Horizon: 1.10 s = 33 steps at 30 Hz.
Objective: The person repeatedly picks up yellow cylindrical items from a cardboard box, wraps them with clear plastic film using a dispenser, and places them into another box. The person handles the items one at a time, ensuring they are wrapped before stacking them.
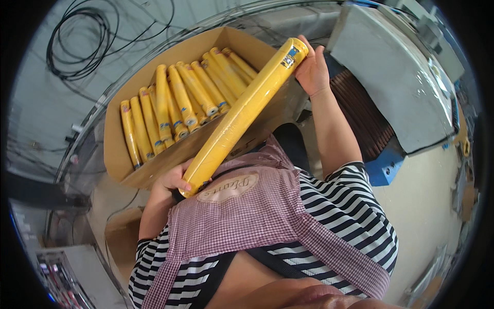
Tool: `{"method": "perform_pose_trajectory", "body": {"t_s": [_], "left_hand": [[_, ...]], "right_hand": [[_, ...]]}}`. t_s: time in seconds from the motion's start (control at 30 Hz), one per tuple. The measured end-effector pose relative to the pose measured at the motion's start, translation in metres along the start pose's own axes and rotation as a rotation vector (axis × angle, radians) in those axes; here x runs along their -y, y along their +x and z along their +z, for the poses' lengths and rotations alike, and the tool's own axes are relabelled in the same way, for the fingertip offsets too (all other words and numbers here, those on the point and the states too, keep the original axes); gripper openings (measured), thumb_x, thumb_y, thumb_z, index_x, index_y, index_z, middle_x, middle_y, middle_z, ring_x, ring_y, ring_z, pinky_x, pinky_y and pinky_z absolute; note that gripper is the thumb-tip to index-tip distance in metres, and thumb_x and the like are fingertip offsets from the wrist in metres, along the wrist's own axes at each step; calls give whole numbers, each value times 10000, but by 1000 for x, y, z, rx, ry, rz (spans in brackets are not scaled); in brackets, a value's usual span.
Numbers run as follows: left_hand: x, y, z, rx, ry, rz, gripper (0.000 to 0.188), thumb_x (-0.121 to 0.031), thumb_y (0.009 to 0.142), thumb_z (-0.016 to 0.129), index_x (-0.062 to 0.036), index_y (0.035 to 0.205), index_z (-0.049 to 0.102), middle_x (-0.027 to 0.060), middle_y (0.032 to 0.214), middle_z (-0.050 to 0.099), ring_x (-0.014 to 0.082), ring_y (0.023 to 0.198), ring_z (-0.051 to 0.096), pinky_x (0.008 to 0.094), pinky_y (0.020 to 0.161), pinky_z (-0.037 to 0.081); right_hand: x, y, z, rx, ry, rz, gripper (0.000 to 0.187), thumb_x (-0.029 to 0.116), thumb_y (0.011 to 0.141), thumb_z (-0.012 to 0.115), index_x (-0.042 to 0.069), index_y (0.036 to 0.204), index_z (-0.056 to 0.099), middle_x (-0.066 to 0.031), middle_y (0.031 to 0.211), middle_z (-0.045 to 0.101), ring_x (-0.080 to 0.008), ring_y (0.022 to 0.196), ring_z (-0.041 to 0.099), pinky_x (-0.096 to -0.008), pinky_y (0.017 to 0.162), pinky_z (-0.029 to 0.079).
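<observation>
A long yellow roll (242,116) in shiny clear wrap slants across my front, with a small dark-and-blue label near its upper end. My left hand (173,178) grips its lower end, thumb on top. At the upper right end, my right hand (313,69) holds the roll with its palm against the end and the thumb raised. Some of the right fingers are hidden behind it. Just beyond, an open cardboard box (119,164) contains several similar yellow rolls (180,95), leaning side by side, some showing hollow core ends.
A grey-white covered machine (391,77) stands at the right, above dark ribbed bellows (360,110) and a blue base (383,169). Coiled black cable (77,44) lies at the far left. Another cardboard box (122,242) sits beside my left arm.
</observation>
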State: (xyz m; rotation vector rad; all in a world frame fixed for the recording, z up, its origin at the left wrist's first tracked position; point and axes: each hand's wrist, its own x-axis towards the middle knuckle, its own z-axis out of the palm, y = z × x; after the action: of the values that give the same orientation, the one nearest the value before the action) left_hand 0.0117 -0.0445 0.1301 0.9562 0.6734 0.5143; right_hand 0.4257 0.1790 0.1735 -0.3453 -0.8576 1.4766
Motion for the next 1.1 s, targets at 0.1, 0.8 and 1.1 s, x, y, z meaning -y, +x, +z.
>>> {"method": "perform_pose_trajectory", "body": {"t_s": [0.1,0.8,1.1], "left_hand": [[27,-31,1,-170,-106,33,1006,-342,641,859,39,1432,369,155,1293,582,244,1177,569,343,1042,417],[-32,133,-28,-647,-182,514,1119,-213,807,799,-81,1554,-24,250,1532,257,320,1381,344,420,1130,332],[7,110,-90,-982,1427,-146,784,-465,811,708,-144,1463,413,237,1597,97,400,1487,62,594,1169,95]], "right_hand": [[-49,0,-8,-233,-135,90,375,254,1002,548,46,1313,554,-51,1186,617,-159,1045,574,-304,845,456],[-143,-89,28,-70,-291,547,815,164,973,571,27,1545,7,-240,1491,346,-359,1318,447,-441,1081,383],[-133,-145,-16,5,-413,905,629,245,937,651,-3,1445,374,-151,1342,547,-245,1142,582,-342,943,477]]}}
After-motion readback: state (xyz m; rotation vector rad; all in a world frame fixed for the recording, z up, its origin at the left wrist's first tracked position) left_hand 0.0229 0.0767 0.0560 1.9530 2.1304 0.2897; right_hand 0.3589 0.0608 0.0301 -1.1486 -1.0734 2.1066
